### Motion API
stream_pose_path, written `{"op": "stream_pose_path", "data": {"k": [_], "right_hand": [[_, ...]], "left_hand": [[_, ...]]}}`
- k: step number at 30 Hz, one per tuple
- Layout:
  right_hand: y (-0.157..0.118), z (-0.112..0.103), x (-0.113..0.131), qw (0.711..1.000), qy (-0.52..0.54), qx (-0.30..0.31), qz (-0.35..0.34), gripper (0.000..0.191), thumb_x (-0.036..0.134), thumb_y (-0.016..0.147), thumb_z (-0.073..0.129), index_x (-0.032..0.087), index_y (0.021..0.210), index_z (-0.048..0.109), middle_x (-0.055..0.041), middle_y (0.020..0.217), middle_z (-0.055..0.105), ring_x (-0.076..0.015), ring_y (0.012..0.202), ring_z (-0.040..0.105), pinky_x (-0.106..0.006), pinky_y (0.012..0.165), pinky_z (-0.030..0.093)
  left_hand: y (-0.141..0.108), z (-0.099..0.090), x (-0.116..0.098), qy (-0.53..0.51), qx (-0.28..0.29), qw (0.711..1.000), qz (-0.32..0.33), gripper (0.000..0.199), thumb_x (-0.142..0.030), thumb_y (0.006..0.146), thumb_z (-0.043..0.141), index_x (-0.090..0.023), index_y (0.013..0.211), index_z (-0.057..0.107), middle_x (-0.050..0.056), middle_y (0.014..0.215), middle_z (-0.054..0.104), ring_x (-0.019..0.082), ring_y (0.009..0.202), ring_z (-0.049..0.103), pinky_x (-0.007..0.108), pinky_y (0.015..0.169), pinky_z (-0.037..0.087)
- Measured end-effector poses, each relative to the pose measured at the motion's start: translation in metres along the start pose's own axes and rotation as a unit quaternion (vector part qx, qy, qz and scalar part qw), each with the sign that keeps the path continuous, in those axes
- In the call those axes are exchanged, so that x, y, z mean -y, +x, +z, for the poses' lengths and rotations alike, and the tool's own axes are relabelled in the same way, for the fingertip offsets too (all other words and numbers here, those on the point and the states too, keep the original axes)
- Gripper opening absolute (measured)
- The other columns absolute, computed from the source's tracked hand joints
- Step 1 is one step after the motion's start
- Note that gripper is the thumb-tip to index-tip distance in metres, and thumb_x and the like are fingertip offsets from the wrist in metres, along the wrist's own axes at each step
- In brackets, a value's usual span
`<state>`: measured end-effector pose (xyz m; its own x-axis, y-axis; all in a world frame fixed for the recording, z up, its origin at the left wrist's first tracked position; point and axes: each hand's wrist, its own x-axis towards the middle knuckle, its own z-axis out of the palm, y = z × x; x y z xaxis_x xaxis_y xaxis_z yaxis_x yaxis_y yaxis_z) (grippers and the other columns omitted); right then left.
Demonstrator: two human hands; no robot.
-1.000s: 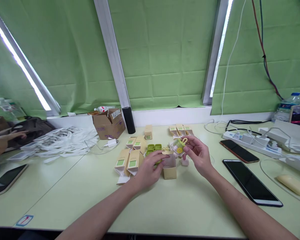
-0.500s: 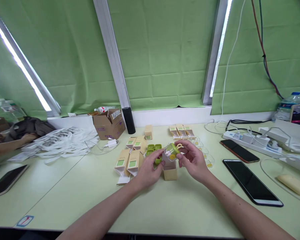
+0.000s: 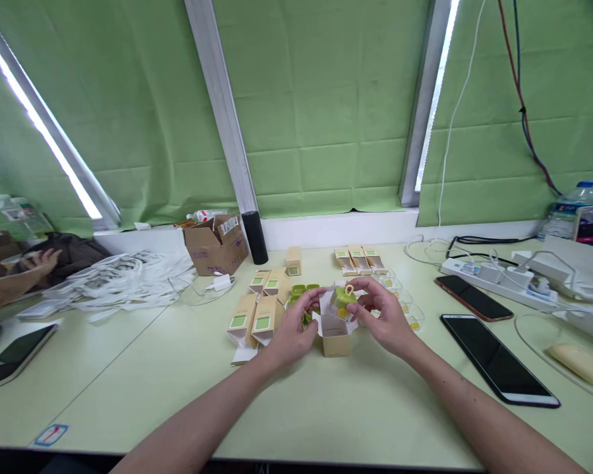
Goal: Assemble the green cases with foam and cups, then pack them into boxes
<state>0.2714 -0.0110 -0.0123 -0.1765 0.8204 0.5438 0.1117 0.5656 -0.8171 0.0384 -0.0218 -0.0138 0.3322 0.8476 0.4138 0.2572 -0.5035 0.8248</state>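
Note:
A small clear container with a green lid and a ring loop point(image 3: 346, 297) is held upright in my right hand point(image 3: 383, 316), just over the open top of a small tan box point(image 3: 337, 344). My left hand point(image 3: 294, 329) has its fingers closed on the box's raised white flap at the left. Behind my left hand are several green lids point(image 3: 299, 289), partly hidden. Several tan boxes with green squares point(image 3: 265, 319) stand to the left. Clear containers point(image 3: 412, 316) with yellow spots lie beyond my right hand.
Three tan boxes point(image 3: 358, 259) lie at the back. A cardboard carton point(image 3: 215, 250) and black cylinder point(image 3: 254, 238) stand back left, near white straps point(image 3: 123, 283). Phones point(image 3: 499, 359) and a power strip point(image 3: 494, 283) lie right. Another person's hand point(image 3: 44, 260) is far left.
The green-lidded container has turned from tilted to upright over the box, and the white flaps now show spread out. At the far left, the other person's hand has risen.

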Motion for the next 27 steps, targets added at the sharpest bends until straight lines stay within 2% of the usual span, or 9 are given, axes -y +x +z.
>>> {"op": "stream_pose_path", "data": {"k": [8,15,21,27], "right_hand": [[0.000,0.001,0.000,0.998,-0.047,0.021,0.023,0.023,0.043,0.093,0.072,0.024,0.106,0.067,-0.0039,0.090,0.073,-0.0177,0.066,0.067,-0.029,0.054,0.050],[-0.003,0.005,0.002,0.991,-0.112,0.072,0.009,0.016,0.035,0.093,0.068,0.025,0.105,0.066,-0.0014,0.085,0.071,-0.0178,0.068,0.064,-0.029,0.058,0.050],[-0.008,0.007,0.001,0.972,-0.192,0.121,-0.052,0.015,0.032,0.096,0.067,0.025,0.110,0.065,-0.0041,0.095,0.071,-0.0199,0.075,0.063,-0.033,0.066,0.049],[-0.010,0.006,0.004,0.954,-0.216,0.165,-0.129,0.013,0.026,0.098,0.065,0.025,0.112,0.063,-0.0065,0.100,0.072,-0.0250,0.088,0.061,-0.037,0.075,0.048]], "left_hand": [[0.000,0.000,0.009,-0.031,0.010,0.999,-0.013,0.075,-0.007,0.079,0.055,-0.024,0.151,0.056,0.012,0.147,0.066,0.025,0.130,0.064,0.048,0.117,0.052],[0.001,0.000,0.017,-0.033,0.014,0.999,-0.014,0.079,-0.006,0.077,0.056,-0.023,0.154,0.054,0.012,0.145,0.066,0.026,0.130,0.064,0.046,0.115,0.053],[0.000,0.000,0.020,-0.028,0.008,0.999,-0.014,0.081,-0.005,0.076,0.057,-0.023,0.155,0.054,0.012,0.149,0.063,0.027,0.133,0.062,0.048,0.118,0.049],[-0.002,0.000,0.020,-0.033,0.005,0.999,-0.024,0.081,-0.006,0.077,0.057,-0.022,0.157,0.054,0.012,0.150,0.062,0.026,0.133,0.060,0.045,0.119,0.047]]}}
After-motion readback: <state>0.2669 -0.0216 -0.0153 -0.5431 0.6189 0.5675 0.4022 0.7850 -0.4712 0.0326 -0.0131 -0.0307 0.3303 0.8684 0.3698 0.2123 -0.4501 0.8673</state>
